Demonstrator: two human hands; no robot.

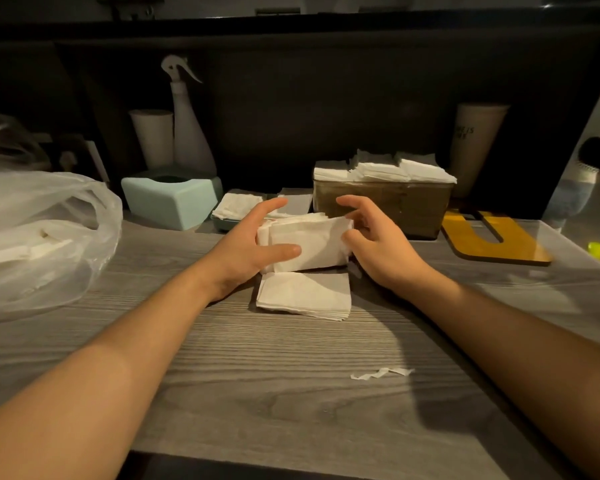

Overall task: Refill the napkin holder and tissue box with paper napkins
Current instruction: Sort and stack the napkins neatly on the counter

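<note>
Both hands close on one bundle of napkins [305, 242] at the centre of the frame: the left hand [248, 247] presses its thumb across the front of the bundle with the fingers curved over the back, and the right hand [378, 244] cups the other end, its fingers curled against the edge of the paper. The bundle stands on its edge on the grey wooden table [257, 393], just above a second flat stack of napkins [303, 296] that lies nearer the bottom of the frame. The step in hand looks like squaring up a batch before loading it. The brown napkin holder [381, 209], right of centre and just behind the right hand, already carries white napkins heaped above its rim, so it seems full or close to it. The pale green tissue box [170, 199], left of centre, shows a dark opening on top with no paper visible in it, and its base [226, 221] lies beside it with a few napkins on it. So the box is probably the part left to do. The next move likely calls for a firm two-handed hold so the loose sheets do not fan out, then carrying the bundle up and left to the box. A plastic bag [45, 230] with more napkins sits at the left edge.
</note>
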